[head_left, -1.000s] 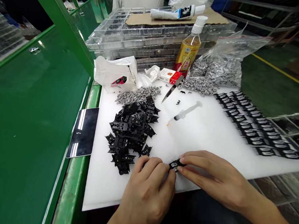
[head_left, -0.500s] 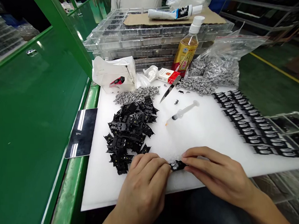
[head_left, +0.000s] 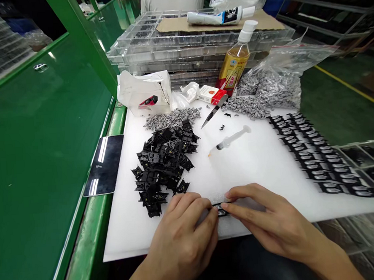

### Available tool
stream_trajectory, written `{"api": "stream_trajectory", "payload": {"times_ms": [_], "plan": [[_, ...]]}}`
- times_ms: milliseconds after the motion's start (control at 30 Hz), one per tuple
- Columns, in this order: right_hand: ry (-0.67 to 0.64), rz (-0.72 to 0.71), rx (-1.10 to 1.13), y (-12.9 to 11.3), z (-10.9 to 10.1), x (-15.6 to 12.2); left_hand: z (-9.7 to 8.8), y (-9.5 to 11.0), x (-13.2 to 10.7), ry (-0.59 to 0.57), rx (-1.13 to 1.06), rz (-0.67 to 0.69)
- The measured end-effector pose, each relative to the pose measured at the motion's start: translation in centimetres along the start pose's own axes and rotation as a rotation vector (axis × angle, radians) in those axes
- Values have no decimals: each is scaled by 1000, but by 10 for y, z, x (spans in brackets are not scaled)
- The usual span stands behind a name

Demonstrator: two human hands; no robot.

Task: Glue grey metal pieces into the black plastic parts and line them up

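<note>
Between my hands, at the front of the white board (head_left: 249, 170), is a small black plastic part (head_left: 222, 212) with a grey piece on it. My left hand (head_left: 188, 230) is closed on its left end. The fingers of my right hand (head_left: 269, 219) press on its right side and top. My fingers cover much of the part. Left of centre lies a heap of black plastic parts (head_left: 163, 158), with small grey pieces (head_left: 171, 118) piled behind it. A syringe (head_left: 233, 138) with an orange tip and a pointed blade (head_left: 215, 111) lie beyond my hands.
Rows of black parts with grey pieces (head_left: 317, 153) line the right side. A bag of grey pieces (head_left: 272, 84), a drink bottle (head_left: 234, 63) and a cigarette box (head_left: 212, 94) stand at the back, before stacked clear trays (head_left: 169, 52). A phone (head_left: 103, 166) lies left.
My right fingers have shifted left and over the top of the black part, and my left fingers have curled more. The part looks turned slightly between them.
</note>
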State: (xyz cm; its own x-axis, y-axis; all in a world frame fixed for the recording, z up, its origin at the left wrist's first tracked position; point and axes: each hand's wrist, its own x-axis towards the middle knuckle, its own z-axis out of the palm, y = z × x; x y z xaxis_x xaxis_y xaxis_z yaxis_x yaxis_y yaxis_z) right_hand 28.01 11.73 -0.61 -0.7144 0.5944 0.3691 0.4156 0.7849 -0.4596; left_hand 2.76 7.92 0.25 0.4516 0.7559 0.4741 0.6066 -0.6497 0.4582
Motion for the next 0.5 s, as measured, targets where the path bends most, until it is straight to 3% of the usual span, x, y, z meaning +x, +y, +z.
{"api": "stream_trajectory", "payload": {"times_ms": [500], "plan": [[-18,-8,-66,-3,0,2,-1,1,2,-16,-10,-21]]}}
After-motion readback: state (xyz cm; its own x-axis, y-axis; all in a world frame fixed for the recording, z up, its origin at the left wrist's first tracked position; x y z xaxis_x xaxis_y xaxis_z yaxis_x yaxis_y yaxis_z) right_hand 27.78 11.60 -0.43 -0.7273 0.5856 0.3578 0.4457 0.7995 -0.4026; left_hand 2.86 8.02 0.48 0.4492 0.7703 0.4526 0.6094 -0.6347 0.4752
